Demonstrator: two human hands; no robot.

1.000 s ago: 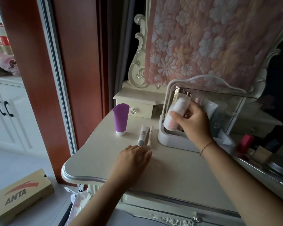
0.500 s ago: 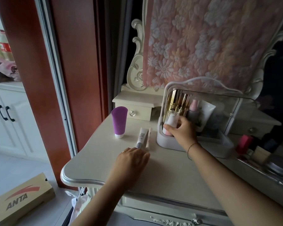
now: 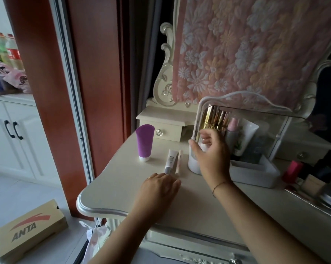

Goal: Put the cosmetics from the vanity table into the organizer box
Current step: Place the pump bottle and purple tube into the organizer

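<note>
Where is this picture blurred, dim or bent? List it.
Head view: the right hand at the organizer box is motion-smeared; the right edge past the red bottle sinks into dark; the door frame leans from wide-angle bend; the purple tube reads sharp.

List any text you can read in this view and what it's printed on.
"ANTA": on the cardboard box on the floor.
White tube by the left hand: small print, too blurred to read.
Bottles at far left: red label, unreadable.
Nothing else legible.

The left hand lies flat, palm down; the right hand is raised, fingers loosely spread.
</note>
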